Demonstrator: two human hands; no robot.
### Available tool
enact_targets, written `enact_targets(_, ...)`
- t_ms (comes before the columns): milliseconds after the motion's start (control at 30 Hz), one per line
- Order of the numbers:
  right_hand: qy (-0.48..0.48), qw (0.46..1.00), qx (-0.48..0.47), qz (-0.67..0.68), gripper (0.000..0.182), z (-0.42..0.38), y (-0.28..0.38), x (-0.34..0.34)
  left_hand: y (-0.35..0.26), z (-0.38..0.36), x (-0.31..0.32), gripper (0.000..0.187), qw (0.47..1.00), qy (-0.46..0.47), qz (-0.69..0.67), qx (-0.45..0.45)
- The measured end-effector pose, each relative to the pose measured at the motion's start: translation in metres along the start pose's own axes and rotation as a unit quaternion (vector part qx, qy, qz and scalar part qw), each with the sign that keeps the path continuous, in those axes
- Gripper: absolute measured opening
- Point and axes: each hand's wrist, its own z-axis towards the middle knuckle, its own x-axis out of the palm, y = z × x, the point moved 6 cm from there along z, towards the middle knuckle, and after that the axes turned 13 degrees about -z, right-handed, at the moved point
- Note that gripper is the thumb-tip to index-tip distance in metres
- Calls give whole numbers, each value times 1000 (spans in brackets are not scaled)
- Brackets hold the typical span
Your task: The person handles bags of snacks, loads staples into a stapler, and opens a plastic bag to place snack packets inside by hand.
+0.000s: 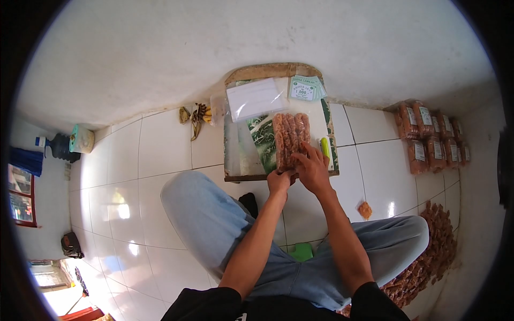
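A clear plastic packet of reddish-brown snacks (292, 134), packed in long rows, lies on a low wooden table (278, 70). My left hand (279, 183) is closed at the packet's near end, its fingertips pinching there. Across the packet's lower right part, my right hand (313, 169) rests with its fingers apart, touching the plastic. A green patterned sheet (264, 140) lies partly under the packet. Just right of my right hand is a lime-green and white tool (325, 147), perhaps a stapler or cutter.
Printed labels (306, 89) and a plastic sleeve of white sheets (256, 99) lie at the table's back. Filled labelled packets (428, 131) stand by the right wall. Many small brown packets (428, 249) are piled beside my right knee. Bananas (208, 113) lie left of the table.
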Motion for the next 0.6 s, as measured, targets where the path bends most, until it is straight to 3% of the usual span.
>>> enact_targets(267, 10, 990, -53, -131, 57, -5, 23, -3, -14, -16, 6, 22, 999, -27, 31, -7)
enact_targets(600, -43, 992, -62, -101, 42, -8, 19, -6, -4, -6, 2, 22, 1000, -2, -7, -2)
